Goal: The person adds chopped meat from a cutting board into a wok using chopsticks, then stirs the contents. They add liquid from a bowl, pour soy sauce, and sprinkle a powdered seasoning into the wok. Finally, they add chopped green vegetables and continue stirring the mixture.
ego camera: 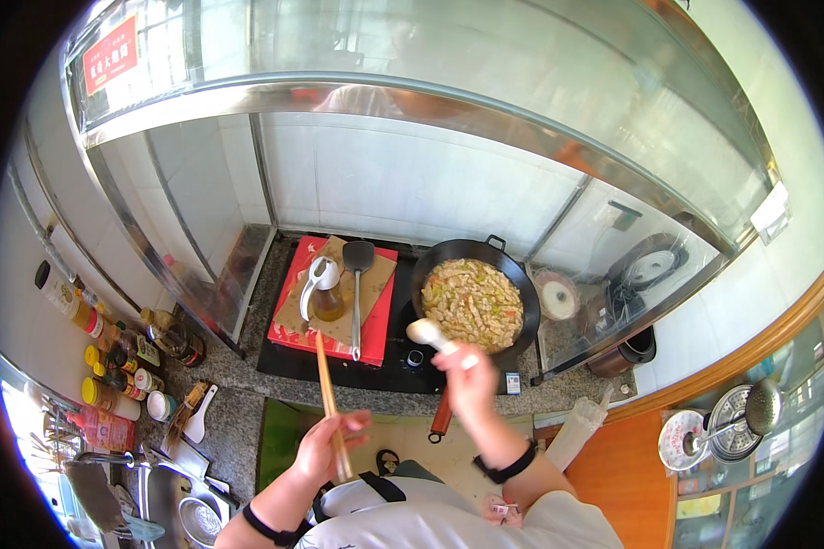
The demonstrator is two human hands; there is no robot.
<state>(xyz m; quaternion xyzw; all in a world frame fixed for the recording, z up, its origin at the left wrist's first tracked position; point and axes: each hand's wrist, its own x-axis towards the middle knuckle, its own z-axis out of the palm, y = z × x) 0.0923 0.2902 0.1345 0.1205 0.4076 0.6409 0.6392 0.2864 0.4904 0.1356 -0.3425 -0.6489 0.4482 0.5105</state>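
Note:
My left hand (321,446) grips a pair of long wooden chopsticks (327,377), their tips pointing up near the edge of a red box (378,350). In my right hand (468,374) is a white spoon (429,333), held over the near rim of a black wok (531,288). Sliced meat with green pieces in sauce (470,302) fills the wok's bottom. A wooden handle (441,415) sticks out from the wok towards me. On brown paper over the red box lie a spatula (357,274) and an oil bottle with a white handle (326,298).
Seasoning bottles (113,357) and a white rice paddle (201,415) are on the left counter. Glass panels (632,274) surround the stove. A lidded white container (556,295) stands right of the wok. Strainers (735,418) hang at the far right.

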